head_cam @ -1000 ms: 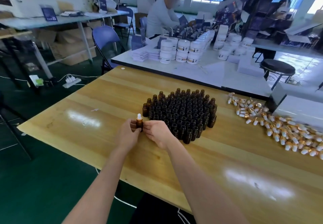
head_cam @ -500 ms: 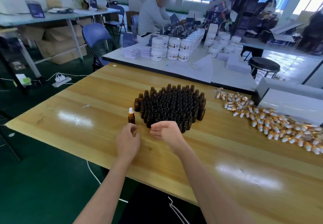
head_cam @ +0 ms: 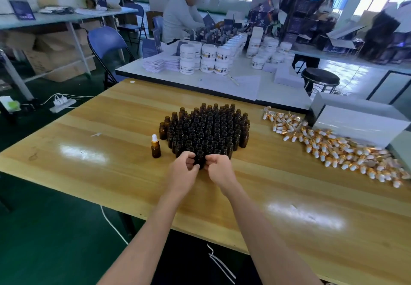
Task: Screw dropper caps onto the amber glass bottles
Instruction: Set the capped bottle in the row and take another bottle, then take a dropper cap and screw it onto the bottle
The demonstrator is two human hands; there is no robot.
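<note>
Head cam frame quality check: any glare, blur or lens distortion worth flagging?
Head view: glare forms two white patches on the glossy wooden table; fisheye bows its edges; the dark carton stack at far right is smeared; left hand, right hand and the small amber glass bottle they grip are sharp.

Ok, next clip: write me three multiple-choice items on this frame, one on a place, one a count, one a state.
1. Relative to the bottle cluster, the loose dropper caps lie: A) left B) right C) on top
2. How many bottles wear a cap? A) one B) none C) five
3. The bottle held by the left hand and right hand is: A) capped B) lying down C) uncapped, upright

Answers: 1 B, the pile spreads to its right; 2 A, only the capped bottle standing alone at left; 3 C, its neck shows open.
</note>
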